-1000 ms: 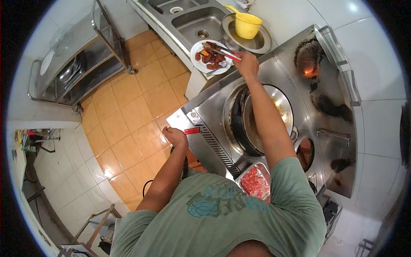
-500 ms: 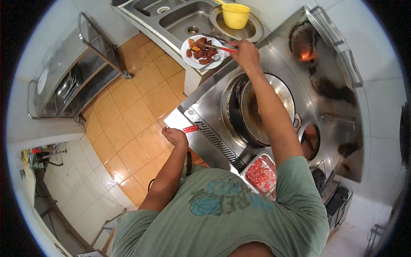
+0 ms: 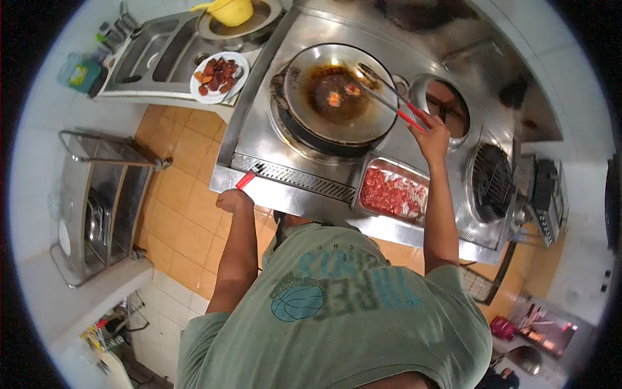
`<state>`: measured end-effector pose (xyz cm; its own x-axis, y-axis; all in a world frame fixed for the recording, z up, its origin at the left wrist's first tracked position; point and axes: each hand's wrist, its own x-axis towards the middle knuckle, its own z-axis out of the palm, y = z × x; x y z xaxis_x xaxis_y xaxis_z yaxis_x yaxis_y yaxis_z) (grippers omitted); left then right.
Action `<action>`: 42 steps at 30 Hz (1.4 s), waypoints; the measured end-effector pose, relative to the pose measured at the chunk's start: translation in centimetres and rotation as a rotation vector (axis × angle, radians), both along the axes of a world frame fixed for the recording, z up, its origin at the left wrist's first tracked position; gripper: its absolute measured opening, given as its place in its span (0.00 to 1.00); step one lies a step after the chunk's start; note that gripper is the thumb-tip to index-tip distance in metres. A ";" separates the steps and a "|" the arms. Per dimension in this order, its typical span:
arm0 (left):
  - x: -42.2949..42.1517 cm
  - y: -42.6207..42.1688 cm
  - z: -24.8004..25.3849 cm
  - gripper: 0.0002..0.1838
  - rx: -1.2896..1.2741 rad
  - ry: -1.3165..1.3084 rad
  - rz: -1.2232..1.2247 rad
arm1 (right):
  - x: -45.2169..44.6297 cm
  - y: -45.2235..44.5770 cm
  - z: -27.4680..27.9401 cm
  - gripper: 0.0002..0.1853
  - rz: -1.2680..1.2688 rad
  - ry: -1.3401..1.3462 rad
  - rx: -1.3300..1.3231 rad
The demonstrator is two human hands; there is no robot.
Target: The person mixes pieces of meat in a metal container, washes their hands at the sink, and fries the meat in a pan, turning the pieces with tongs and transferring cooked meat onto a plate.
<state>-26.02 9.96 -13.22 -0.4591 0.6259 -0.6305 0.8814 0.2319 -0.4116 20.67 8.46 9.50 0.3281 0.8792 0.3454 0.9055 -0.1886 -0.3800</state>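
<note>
My right hand [image 3: 431, 137] grips metal tongs [image 3: 387, 97] by their red handles. The tong arms are spread and reach into a wok [image 3: 304, 120] of dark oil on the stove. One tip is by a small brownish piece [image 3: 352, 89]; another orange-brown piece [image 3: 334, 99] lies in the oil. My left hand [image 3: 234, 201] is curled closed at the stove's front edge. A short red handle [image 3: 246, 179] stands against it; whether my fingers hold it is hidden. Near my right forearm, a metal tray [image 3: 357, 206] holds raw red meat pieces.
A white plate [image 3: 241, 63] of browned pieces stands on the counter at left. Behind it are a sink [image 3: 184, 48] and a yellow dipper [image 3: 233, 11] in a metal basin [image 3: 259, 29]. A black grate burner [image 3: 490, 168] is at right. A metal cart [image 3: 107, 194] stands at left.
My right hand and the tongs have gone from the white plate to the wok. The view has turned right. My left hand remains by the red handle.
</note>
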 end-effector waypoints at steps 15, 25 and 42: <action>0.9 0.3 0.4 0.14 1.017 -0.318 1.184 | 4.0 -1.8 -5.7 0.23 0.089 0.141 -0.035; 0.4 0.1 -0.9 0.17 1.110 -0.305 1.158 | 7.3 -3.8 0.1 0.25 0.233 0.181 -0.082; -1.1 0.1 -1.7 0.13 0.831 -0.175 0.794 | 6.7 -1.0 -6.3 0.23 0.242 0.274 -0.106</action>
<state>-27.08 10.10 -14.93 -0.8552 0.4518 -0.2541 0.3968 0.8860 0.2398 27.39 7.42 3.21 0.1743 0.9686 0.1771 0.7965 -0.0329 -0.6038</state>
